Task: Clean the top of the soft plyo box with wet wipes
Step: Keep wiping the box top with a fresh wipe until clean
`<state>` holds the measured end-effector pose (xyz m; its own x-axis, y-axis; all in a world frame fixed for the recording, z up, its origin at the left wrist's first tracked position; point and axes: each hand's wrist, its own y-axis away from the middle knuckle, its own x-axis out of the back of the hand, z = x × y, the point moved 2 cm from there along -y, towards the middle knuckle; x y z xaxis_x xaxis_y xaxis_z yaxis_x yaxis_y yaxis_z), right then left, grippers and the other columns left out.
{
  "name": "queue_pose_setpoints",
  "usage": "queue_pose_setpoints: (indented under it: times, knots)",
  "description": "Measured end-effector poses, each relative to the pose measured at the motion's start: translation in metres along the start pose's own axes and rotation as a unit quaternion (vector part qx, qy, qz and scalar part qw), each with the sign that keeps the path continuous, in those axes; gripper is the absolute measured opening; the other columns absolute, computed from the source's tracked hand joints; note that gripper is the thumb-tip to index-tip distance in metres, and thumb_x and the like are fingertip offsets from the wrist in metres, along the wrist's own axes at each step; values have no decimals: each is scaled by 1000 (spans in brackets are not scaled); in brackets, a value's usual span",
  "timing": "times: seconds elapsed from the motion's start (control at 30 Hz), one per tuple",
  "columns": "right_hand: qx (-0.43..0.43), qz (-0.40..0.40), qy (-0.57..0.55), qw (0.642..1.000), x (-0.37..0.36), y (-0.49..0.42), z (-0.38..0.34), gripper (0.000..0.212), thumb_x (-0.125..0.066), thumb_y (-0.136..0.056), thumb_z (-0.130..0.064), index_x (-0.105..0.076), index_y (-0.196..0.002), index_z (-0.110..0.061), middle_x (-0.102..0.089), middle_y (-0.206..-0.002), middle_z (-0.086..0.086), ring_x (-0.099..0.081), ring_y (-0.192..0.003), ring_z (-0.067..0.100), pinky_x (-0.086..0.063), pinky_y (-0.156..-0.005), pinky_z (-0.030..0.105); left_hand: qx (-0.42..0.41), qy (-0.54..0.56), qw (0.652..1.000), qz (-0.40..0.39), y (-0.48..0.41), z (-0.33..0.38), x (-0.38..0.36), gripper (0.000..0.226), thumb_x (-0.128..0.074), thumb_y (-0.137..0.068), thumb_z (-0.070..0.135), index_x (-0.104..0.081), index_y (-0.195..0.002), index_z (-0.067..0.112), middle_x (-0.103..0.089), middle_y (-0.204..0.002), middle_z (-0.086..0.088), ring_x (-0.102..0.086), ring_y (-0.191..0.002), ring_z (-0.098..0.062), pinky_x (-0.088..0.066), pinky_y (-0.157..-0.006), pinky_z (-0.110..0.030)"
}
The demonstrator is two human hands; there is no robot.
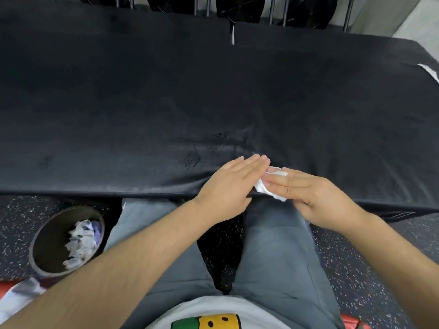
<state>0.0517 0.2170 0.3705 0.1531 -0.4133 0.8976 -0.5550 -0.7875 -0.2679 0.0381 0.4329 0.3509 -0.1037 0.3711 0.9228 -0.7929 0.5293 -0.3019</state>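
- Soft plyo box (pixel 166 91): a broad black padded block with a matte cover. It fills the upper half of the view, and its near edge runs in front of the person's lap.
- Damp streaks (pixel 192 157): darker, glistening smears on the top of the box, close to the near edge and just beyond the hands.
- White wet wipe (pixel 262 188): a crumpled sheet at the near edge of the box top. It lies between the two hands, and parts of it show above and below the right fingers.
- Left hand (pixel 228 186): flat, palm down, with fingers straight and together. It rests on the box edge with its fingertips against the wipe.
- Right hand (pixel 308 193): fingers extended towards the left hand and in contact with the wipe. Whether the thumb pins the wipe cannot be told.
- The hands meet at the wipe, fingertips overlapping.
- Round dark waste bin (pixel 50 248): stands on the speckled black rubber floor (pixel 356 269) to the person's left and holds crumpled white used wipes (pixel 80 241).
- Grey trousers (pixel 273 245): the person's legs, below the box edge.
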Motion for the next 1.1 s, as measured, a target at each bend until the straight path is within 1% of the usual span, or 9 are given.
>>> queue_pose_setpoints:
  times: [0.13, 0.23, 0.37, 0.43, 0.57, 0.73, 0.83, 0.97, 1.1]
  knots:
    - [17, 26, 30, 999, -17, 4, -2, 74, -41, -76, 23, -60, -138, -12, -54, -148, -3, -42, -144, 21, -40, -115, 48, 82, -102, 991, 8, 51, -28, 28, 104, -75, -65, 13, -25, -156, 7, -20, -165, -4, -14, -153, -19, -11, -125, -37]
    - [-9, 2, 29, 1000, -35, -15, -17, 79, -50, -74, 16, -53, -146, -15, -46, -154, -6, -35, -148, 18, -41, -114, 46, 163, -128, 978, -4, 76, -49, 39, 102, -83, -64, 22, -35, -152, 3, -26, -162, -10, -18, -152, -24, -18, -123, -40]
    - [-21, -19, 15, 1000, -68, -52, -61, 60, -59, -89, -18, -49, -148, -16, -44, -156, -6, -28, -150, 14, -37, -117, 33, 158, -99, 982, -2, 74, -52, 30, 84, -83, -66, 21, -51, -140, -1, -43, -153, -14, -35, -145, -27, -23, -120, -38]
    - [-27, 0, 20, 999, -61, -45, -63, 49, -56, -97, -31, -55, -144, -17, -49, -152, -7, -34, -148, 12, -42, -113, 34, 162, -85, 983, -3, 76, -54, 29, 80, -84, -66, 22, -54, -137, 1, -47, -150, -11, -39, -143, -24, -25, -119, -36]
    - [-23, -2, 23, 999, -51, -36, -59, 39, -47, -104, -30, -60, -139, -16, -54, -147, -6, -38, -146, 13, -44, -111, 35, 181, -51, 982, 3, 77, -55, 27, 80, -85, -67, 20, -53, -138, 4, -47, -150, -9, -40, -142, -23, -30, -115, -34]
    - [-85, -21, -10, 996, -74, -82, -86, 50, -33, -105, -43, -56, -142, -17, -50, -151, -7, -33, -148, 12, -52, -101, 41, 193, -3, 981, 11, 76, -56, 29, 78, -80, -74, 22, -47, -143, 7, -46, -151, -7, -36, -144, -20, -35, -115, -35]
    - [-75, -23, 16, 997, -61, -65, -83, 40, -31, -109, -36, -57, -137, -24, -51, -147, -14, -36, -145, 7, -52, -98, 36, 185, -14, 983, 17, 76, -56, 32, 80, -82, -72, 25, -48, -142, 6, -48, -148, -8, -41, -141, -22, -37, -112, -35]
    - [-161, -1, 24, 987, -54, -73, -61, 36, -25, -108, -36, -49, -135, -33, -43, -146, -17, -37, -142, 6, -54, -93, 40, 169, -38, 985, -3, 73, -56, 28, 87, -85, -64, 20, -48, -142, 6, -50, -147, -9, -44, -139, -25, -38, -110, -36]
    - [-148, -5, -16, 989, -79, -81, -87, 49, -25, -105, -41, -51, -141, -21, -45, -151, -7, -31, -148, 12, -49, -105, 41, 158, -39, 987, -8, 71, -57, 30, 87, -80, -66, 22, -45, -144, 6, -48, -148, -7, -43, -140, -23, -37, -109, -34]
